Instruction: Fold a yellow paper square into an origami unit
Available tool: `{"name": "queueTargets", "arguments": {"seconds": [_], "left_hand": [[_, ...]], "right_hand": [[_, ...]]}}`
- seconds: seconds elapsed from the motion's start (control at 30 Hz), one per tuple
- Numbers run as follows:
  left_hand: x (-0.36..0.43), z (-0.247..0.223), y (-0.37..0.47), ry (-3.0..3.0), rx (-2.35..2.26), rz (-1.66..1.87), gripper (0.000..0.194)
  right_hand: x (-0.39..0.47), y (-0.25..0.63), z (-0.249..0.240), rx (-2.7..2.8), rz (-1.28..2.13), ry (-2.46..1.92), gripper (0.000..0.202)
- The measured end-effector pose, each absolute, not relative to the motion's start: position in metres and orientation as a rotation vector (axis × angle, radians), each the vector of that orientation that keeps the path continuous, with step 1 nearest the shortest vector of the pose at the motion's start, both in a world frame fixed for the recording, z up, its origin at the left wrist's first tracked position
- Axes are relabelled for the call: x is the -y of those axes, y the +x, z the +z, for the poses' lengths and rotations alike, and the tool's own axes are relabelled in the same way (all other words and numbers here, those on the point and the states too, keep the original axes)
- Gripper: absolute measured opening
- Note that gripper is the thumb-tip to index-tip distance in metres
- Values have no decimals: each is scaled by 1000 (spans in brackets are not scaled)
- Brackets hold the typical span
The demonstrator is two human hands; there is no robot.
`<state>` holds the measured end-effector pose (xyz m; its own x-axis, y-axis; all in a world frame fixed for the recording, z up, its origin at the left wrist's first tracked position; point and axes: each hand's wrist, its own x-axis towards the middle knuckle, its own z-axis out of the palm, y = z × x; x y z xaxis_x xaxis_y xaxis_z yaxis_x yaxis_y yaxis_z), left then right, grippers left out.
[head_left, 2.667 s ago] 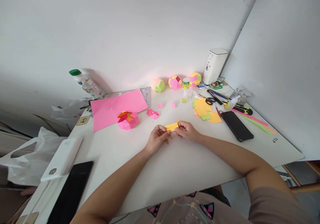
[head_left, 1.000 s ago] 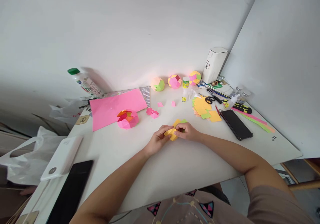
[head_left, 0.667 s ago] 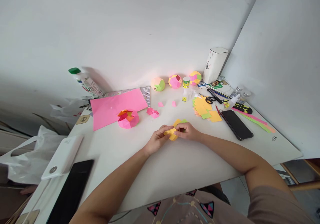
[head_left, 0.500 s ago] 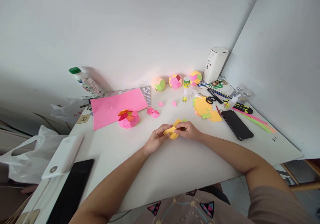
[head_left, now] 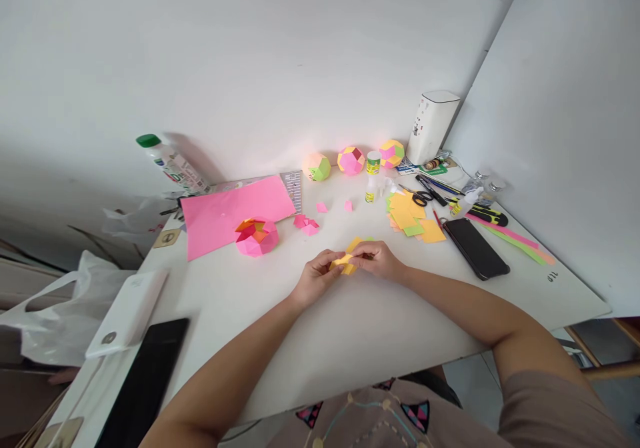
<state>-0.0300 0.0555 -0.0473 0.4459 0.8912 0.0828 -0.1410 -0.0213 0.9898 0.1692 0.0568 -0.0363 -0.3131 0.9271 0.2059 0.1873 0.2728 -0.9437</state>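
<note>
Between my two hands, above the front middle of the white table (head_left: 280, 341), is a folded yellow paper piece (head_left: 353, 245). My left hand (head_left: 317, 278) pinches its left side between thumb and fingers. My right hand (head_left: 379, 260) is closed on its right side, with the fingertips hiding part of it. A bit of green paper (head_left: 368, 239) shows just behind the right fingers. To the left stands a pink paper ball (head_left: 265, 242), open at the top with orange inside. Small folded pink pieces (head_left: 307, 225) lie between it and my hands.
Pink sheet (head_left: 235, 211) lies at the back left. Finished paper balls (head_left: 351, 161) line the wall beside a glue bottle (head_left: 369, 189). On the right are yellow and green paper squares (head_left: 404, 213), scissors (head_left: 421, 199), a cutter (head_left: 490, 215) and a black phone (head_left: 477, 248). A black tablet-like slab (head_left: 145, 381) lies front left.
Both hands stay closed on the yellow paper piece, which has tilted slightly and shows less of its face. The view has shifted a little; other things lie where they were.
</note>
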Motion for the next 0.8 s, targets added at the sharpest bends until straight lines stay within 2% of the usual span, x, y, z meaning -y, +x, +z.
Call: {"name": "queueTargets", "arguments": {"seconds": [0.23, 0.8], "left_hand": [[-56, -47, -31, 1428, -793, 946, 26], [-55, -43, -32, 1635, -902, 885, 26]], "right_hand": [[-56, 169, -39, 1571, 1236, -1106, 22], [-56, 168, -37, 1591, 1237, -1069, 22]]}}
